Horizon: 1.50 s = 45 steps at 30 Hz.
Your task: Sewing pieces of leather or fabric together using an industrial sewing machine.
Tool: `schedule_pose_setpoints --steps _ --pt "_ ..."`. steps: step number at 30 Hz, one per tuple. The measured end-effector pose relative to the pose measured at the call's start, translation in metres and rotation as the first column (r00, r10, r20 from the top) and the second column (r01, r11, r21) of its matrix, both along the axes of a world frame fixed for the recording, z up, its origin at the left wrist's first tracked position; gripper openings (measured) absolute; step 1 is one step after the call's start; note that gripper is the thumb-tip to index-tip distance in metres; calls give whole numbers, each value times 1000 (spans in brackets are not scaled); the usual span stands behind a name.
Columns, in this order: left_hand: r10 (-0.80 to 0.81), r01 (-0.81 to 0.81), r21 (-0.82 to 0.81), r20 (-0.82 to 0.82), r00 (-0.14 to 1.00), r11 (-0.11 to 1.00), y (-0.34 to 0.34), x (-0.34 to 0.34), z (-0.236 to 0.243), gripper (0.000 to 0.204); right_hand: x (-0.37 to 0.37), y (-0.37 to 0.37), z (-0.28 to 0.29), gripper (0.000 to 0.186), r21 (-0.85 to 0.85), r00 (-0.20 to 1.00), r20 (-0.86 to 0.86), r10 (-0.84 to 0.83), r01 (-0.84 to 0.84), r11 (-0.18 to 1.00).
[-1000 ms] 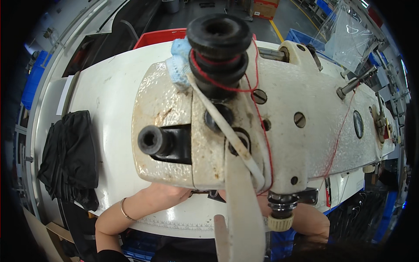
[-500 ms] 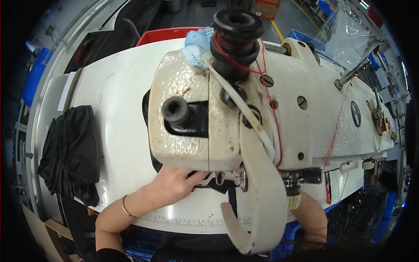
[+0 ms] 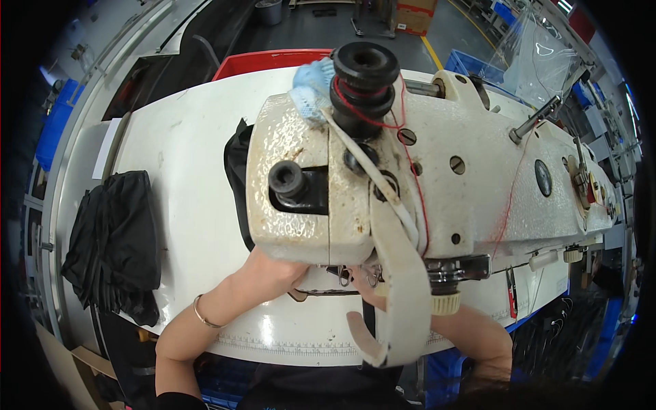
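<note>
A cream sewing machine (image 3: 437,171) fills the middle of the view and hides much of the work beneath its head. Black fabric (image 3: 237,181) shows at the head's left side, and a narrow black strip (image 3: 369,320) hangs toward me. My left hand (image 3: 273,273) is closed beside the needle area, seemingly on the fabric, its fingertips hidden under the head. My right hand (image 3: 367,287) reaches in by the metal presser parts (image 3: 344,275), partly covered by the curved cream lever (image 3: 410,307); its grip cannot be made out.
A pile of black fabric pieces (image 3: 113,246) lies on the white table (image 3: 191,150) at the left. Red-handled snips (image 3: 511,292) lie at the right. Red thread (image 3: 420,198) runs over the machine. A red bin (image 3: 273,63) stands behind, and a ruler scale (image 3: 273,343) marks the near edge.
The view has shifted slightly. My right hand has come from behind the lever toward the presser parts. My left hand has closed up more, and more black fabric shows left of the head.
</note>
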<state>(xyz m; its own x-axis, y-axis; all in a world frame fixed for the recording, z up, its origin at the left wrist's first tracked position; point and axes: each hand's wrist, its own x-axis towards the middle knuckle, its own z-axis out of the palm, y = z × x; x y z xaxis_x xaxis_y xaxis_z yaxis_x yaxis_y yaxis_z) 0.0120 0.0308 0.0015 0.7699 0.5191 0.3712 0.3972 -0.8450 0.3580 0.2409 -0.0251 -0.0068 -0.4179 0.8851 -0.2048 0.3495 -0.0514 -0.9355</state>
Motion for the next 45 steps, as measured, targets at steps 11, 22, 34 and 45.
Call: schedule_pose_setpoints --steps 11,22,34,45 --pt "287 -281 75 -73 955 957 -1 3 8 16 3 9 -19 38 584 743 660 -113 -413 699" --pt "-387 363 -139 -245 889 921 -41 -20 47 35 -23 -66 52 33 -429 817 -536 211 -479 765" --pt "443 -442 43 -134 886 896 -101 -36 32 50 -81 -19 7 15 -168 826 -450 -339 295 941" --pt "87 -84 -733 -33 996 675 -18 -24 54 25 -47 -40 20 16 -363 826 -479 -297 122 924"
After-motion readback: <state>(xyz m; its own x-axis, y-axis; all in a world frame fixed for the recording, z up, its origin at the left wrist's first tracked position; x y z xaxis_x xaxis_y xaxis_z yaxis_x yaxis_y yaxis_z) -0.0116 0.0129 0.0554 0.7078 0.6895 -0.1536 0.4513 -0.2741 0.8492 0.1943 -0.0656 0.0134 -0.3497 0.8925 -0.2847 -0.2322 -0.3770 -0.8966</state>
